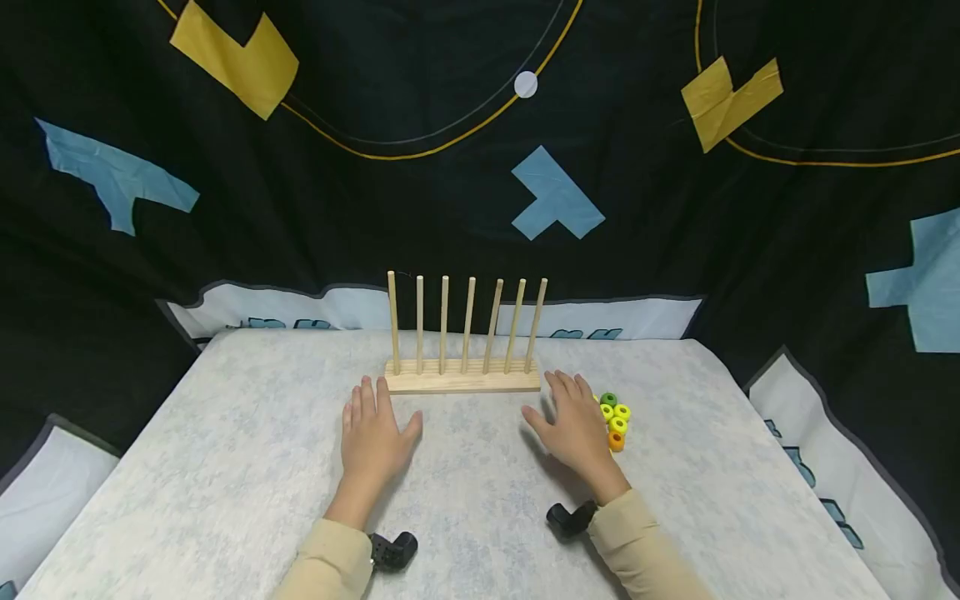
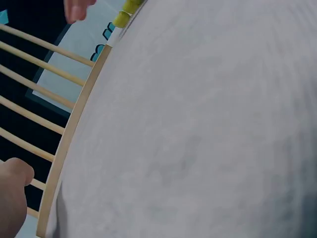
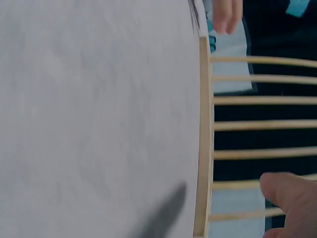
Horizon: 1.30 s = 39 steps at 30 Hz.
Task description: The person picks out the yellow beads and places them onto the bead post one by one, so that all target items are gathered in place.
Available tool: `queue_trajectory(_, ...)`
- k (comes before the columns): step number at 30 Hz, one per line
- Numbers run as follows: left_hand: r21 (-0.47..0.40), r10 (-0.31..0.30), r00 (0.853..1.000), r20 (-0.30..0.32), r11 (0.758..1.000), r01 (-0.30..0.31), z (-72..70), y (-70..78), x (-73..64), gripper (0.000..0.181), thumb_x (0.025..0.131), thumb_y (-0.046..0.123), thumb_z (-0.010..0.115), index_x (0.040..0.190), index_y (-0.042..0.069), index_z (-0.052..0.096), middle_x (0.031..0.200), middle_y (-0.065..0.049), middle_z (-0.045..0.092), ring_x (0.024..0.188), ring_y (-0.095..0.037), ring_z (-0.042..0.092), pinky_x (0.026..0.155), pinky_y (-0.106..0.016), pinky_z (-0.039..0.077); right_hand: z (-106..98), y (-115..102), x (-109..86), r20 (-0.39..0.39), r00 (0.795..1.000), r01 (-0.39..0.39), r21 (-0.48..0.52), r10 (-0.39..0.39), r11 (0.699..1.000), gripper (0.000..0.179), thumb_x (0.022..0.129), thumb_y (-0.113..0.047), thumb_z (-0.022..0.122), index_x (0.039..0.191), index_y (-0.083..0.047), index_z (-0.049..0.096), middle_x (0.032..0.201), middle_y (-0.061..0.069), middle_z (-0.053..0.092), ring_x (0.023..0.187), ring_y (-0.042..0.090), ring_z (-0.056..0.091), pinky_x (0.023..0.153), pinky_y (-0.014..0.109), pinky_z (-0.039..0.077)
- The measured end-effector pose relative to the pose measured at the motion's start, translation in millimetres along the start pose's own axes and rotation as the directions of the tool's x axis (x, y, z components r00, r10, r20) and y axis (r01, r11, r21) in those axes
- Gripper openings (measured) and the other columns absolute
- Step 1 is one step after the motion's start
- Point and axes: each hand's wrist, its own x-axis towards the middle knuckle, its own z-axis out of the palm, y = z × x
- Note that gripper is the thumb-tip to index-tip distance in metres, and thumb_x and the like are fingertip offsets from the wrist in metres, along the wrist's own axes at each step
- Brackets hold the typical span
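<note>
My left hand (image 1: 375, 442) is over the table in front of the left end of a wooden peg rack (image 1: 462, 382), fingers straight and holding nothing. On the other side, my right hand (image 1: 573, 429) reaches forward with relaxed fingers, in front of the rack's right end. Several upright dowels rise from the rack's base, all bare. Just right of the right hand lies a small cluster of ring-shaped beads (image 1: 618, 425) in yellow, green and orange, partly hidden by that hand. In the left wrist view the left thumb (image 2: 17, 173) overlaps the rack; in the right wrist view the right thumb (image 3: 280, 188) does.
A pale mottled cloth covers the table (image 1: 465, 500). Behind it hangs a black curtain (image 1: 420, 217) with blue and yellow patches. Each wrist wears a black camera mount, one on the left (image 1: 393, 552) and one on the right (image 1: 570, 521).
</note>
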Motion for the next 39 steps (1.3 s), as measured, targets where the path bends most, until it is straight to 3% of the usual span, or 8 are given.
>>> queue_trajectory(5, -0.038, -0.001, 1.0, 0.016, 0.999, 0.002, 3.6, -8.6, 3.5, 0.087, 0.097, 0.047, 0.054, 0.154, -0.008, 0.017, 0.162, -0.032, 0.012, 0.152, -0.047, 0.011, 0.125, -0.058, 0.007, -9, 19, 5.1, 0.003, 1.0, -0.023, 0.006, 0.023, 1.0, 0.068, 0.096, -0.046, 0.061, 0.149, -0.008, 0.043, 0.154, 0.017, 0.043, 0.145, 0.045, 0.032, 0.117, 0.064, 0.029)
queue_trajectory(16, -0.114, -0.012, 1.0, 0.011, 0.993, 0.013, 9.2, -23.8, 14.7, 0.077, 0.1, 0.038, 0.053, 0.153, -0.008, 0.022, 0.16, -0.03, 0.021, 0.152, -0.044, 0.013, 0.126, -0.055, 0.008, -16, 49, 17.7, 0.103, 0.984, -0.149, 0.019, 0.146, 0.989, 0.059, 0.099, -0.035, 0.061, 0.149, -0.01, 0.044, 0.152, 0.02, 0.044, 0.143, 0.045, 0.031, 0.113, 0.066, 0.03)
queue_trajectory(24, -0.127, -0.025, 1.0, -0.017, 0.992, 0.022, 11.3, -23.4, 22.9, 0.074, 0.1, 0.038, 0.056, 0.15, -0.009, 0.029, 0.157, -0.029, 0.031, 0.151, -0.043, 0.02, 0.126, -0.053, 0.012, -8, 53, 27.7, 0.124, 0.979, -0.158, -0.019, 0.159, 0.987, 0.053, 0.098, -0.036, 0.061, 0.144, -0.011, 0.051, 0.145, 0.019, 0.053, 0.14, 0.044, 0.036, 0.112, 0.064, 0.033)
queue_trajectory(35, -0.112, -0.043, 0.999, 0.015, 0.993, 0.044, 12.1, -23.3, 36.0, 0.074, 0.1, 0.042, 0.055, 0.15, -0.007, 0.031, 0.156, -0.028, 0.034, 0.151, -0.042, 0.021, 0.126, -0.052, 0.012, -2, 51, 34.9, 0.084, 0.985, -0.146, -0.036, 0.149, 0.989, 0.042, 0.098, -0.032, 0.062, 0.132, -0.008, 0.063, 0.129, 0.018, 0.065, 0.124, 0.044, 0.049, 0.101, 0.059, 0.042)
queue_trajectory(39, -0.112, -0.04, 0.999, -0.006, 0.993, 0.039, 13.3, -24.0, 37.0, 0.071, 0.1, 0.041, 0.056, 0.151, -0.002, 0.033, 0.155, -0.025, 0.038, 0.15, -0.042, 0.024, 0.126, -0.052, 0.015, 0, 51, 36.6, 0.082, 0.983, -0.161, -0.03, 0.163, 0.987, 0.04, 0.098, -0.032, 0.062, 0.129, -0.008, 0.065, 0.126, 0.017, 0.066, 0.12, 0.042, 0.052, 0.1, 0.058, 0.042)
